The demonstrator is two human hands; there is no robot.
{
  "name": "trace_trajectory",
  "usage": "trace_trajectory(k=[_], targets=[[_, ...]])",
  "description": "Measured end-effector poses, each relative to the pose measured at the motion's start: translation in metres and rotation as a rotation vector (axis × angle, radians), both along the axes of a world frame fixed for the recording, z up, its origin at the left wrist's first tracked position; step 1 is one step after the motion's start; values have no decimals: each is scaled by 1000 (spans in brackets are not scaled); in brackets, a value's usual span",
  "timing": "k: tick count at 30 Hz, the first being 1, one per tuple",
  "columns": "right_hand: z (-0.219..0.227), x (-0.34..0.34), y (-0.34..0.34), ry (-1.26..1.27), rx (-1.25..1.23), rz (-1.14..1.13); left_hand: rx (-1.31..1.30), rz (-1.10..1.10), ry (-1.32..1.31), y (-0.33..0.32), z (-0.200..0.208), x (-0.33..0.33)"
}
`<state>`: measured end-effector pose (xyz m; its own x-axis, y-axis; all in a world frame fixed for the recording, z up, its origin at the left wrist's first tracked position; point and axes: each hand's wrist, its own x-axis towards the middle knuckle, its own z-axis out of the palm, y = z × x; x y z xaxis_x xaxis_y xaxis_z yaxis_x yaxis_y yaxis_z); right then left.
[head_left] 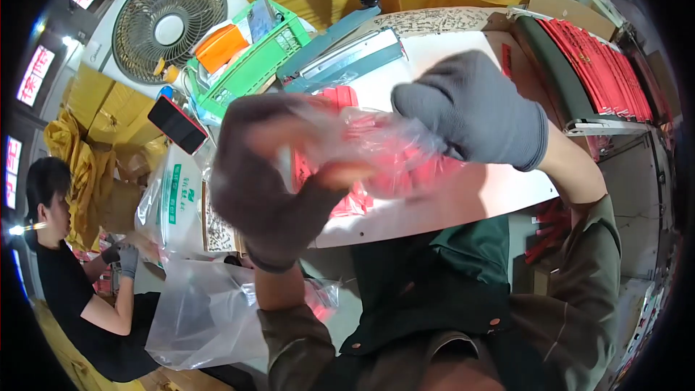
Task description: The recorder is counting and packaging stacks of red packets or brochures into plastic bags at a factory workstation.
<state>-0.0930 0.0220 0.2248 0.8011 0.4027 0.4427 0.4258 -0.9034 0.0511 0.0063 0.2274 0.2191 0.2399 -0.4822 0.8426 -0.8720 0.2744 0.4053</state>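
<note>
A clear plastic bag (405,146) with red flat pieces in it is held up over the white worktop (441,199). My right hand (478,112), in a grey glove, is closed on the bag's right end. On the other side, my left hand (257,181) wears a dark glove with bare fingertips and is blurred by motion. Its thumb lies below the bag's left end and its fingers above, with the plastic between them. More red pieces (351,203) show beneath the bag; whether they lie on the worktop or inside it is hard to tell.
A green basket (250,65) with an orange thing, a red-edged phone (177,124) and a fan (170,29) stand at the far left. Red flat packets (590,65) fill a rack at right. A clear sack (206,311) hangs near a seated person (87,297).
</note>
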Motion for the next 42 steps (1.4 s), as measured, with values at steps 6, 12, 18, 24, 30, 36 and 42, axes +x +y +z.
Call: trace_trajectory(k=[6, 12, 18, 24, 30, 36, 42], targets=[[-50, 129, -48, -61, 557, -140, 403, -291, 1140, -40, -96, 37], [-132, 227, -139, -375, 495, -564, 350, -203, 1449, -90, -175, 102], [-103, 254, -150, -9, 715, -386, 153, -62, 1425, -105, -191, 152], [-168, 272, -144, -108, 549, -494, 228, -160, 1309, -86, -218, 167], [-176, 257, -160, -146, 605, -461, 145, -335, 1462, -105, -214, 163], [-188, 260, -168, -147, 506, -417, -30, -477, 1472, -107, -209, 154], [-177, 191, -89, -36, 878, -181, 231, 104, 1219, -49, -212, 184]])
